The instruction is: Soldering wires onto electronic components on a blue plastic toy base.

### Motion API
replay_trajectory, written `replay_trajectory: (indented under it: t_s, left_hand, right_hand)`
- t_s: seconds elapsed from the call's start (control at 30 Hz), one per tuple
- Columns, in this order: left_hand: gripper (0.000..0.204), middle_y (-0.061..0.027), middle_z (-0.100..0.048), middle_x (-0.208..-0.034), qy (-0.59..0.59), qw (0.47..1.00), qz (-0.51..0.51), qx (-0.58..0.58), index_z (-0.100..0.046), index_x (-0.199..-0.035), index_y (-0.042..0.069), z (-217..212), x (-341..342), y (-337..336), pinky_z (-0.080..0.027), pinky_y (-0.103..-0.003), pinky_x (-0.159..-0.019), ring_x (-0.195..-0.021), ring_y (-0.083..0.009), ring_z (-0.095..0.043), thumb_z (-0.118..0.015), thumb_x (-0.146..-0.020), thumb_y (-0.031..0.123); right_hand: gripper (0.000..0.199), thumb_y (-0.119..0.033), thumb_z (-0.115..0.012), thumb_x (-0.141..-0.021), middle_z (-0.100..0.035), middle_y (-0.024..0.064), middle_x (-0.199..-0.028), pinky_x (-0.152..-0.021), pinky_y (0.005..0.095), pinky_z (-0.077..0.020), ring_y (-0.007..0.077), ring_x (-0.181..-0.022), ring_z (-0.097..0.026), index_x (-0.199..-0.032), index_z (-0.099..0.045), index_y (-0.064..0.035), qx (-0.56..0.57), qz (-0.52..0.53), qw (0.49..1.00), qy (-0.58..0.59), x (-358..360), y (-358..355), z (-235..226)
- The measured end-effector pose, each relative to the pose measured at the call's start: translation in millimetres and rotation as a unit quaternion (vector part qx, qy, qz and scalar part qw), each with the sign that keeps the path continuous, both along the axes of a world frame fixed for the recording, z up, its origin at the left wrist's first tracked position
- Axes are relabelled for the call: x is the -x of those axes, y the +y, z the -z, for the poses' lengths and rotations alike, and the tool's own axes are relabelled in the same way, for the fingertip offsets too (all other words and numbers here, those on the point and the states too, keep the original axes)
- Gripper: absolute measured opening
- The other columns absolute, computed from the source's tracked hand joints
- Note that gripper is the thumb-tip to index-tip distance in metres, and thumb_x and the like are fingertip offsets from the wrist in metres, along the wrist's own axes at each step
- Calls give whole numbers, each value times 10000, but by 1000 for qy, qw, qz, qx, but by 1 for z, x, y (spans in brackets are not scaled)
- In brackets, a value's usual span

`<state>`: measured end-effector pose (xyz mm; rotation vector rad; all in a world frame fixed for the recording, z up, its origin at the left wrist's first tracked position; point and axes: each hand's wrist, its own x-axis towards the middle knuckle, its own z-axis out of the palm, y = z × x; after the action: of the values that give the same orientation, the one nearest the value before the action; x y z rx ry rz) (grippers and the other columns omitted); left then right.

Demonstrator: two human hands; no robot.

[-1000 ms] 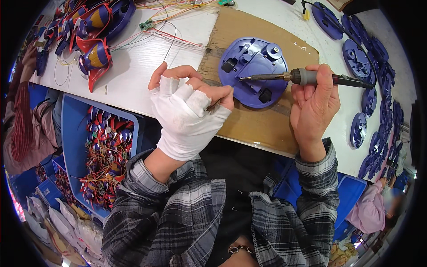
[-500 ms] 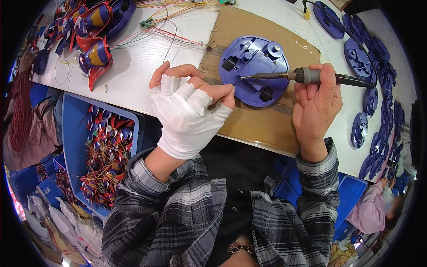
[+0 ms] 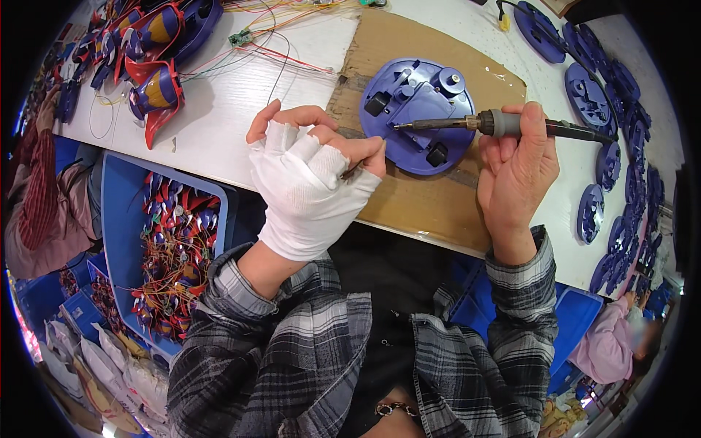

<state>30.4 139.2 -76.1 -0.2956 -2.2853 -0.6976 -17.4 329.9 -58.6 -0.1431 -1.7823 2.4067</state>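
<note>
A purple oval plastic base (image 3: 409, 153) with small black wheels lies on the brown cardboard sheet (image 3: 438, 212). My right hand (image 3: 515, 175) grips a soldering iron (image 3: 502, 123) by its grey sleeve, and the metal tip reaches over the middle of the base. My left hand (image 3: 310, 175), in a white glove with bare fingertips, is closed in a pinch at the base's near left edge. A thin dark piece shows between thumb and palm, but most of it is hidden and its kind is unclear.
Red, blue and yellow plastic shells (image 3: 157, 95) with wires and a small green circuit board (image 3: 241, 38) lie at the table's left. More purple bases (image 3: 590, 212) line the right side. A blue bin (image 3: 120, 219) of wired parts stands below left. Other people sit at both sides.
The soldering iron and my right hand have shifted very slightly left. My left hand and the purple base stay put. At far left, a person's red-sleeved arm has moved a little.
</note>
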Motion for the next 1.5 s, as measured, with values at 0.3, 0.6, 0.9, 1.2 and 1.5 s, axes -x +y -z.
replay_trajectory:
  t_s: [0.3,0.6,0.9,1.2,1.5]
  left_hand:
    - [206,50,-512,-625,-2,1000,1,5,-624,-708,189,0,-1,0,-353,-444,-911,-726,-177,-562,-758,-572,111]
    - [211,54,-517,-635,-5,1000,5,4,-623,-721,192,0,-1,-1,-347,-444,-916,-738,-178,-565,-756,-578,114]
    - [208,50,-522,-653,-10,1000,1,0,-611,-711,188,1,0,0,-336,-439,-922,-746,-187,-565,-757,-579,120]
    - [224,15,-511,-644,-61,998,17,0,-609,-750,156,-23,-3,0,-406,-438,-785,-748,-226,-540,-761,-604,82]
    - [210,-112,-638,-809,-120,988,-84,54,-675,-778,75,-61,103,-36,-457,-376,-704,-857,-308,-581,-674,-740,282]
  right_hand:
    - [281,-295,-516,-936,-416,-29,-569,-477,196,-305,41,-451,-278,-879,-572,-26,12,9,1000,-4,0,1,-3]
    - [281,-295,-529,-929,-468,-8,-603,-467,196,-313,45,-463,-316,-875,-563,-21,19,7,1000,-6,0,3,-2]
    - [279,-300,-538,-923,-473,-3,-619,-456,192,-311,46,-468,-342,-868,-557,-27,31,13,999,-10,3,7,-4]
    - [273,-292,-479,-952,-323,-50,-539,-467,194,-315,41,-438,-264,-858,-537,-42,46,23,998,-38,1,11,-9]
    - [267,-287,-479,-951,-335,-51,-532,-469,184,-321,39,-430,-266,-855,-536,-45,55,51,996,-38,5,18,-15]
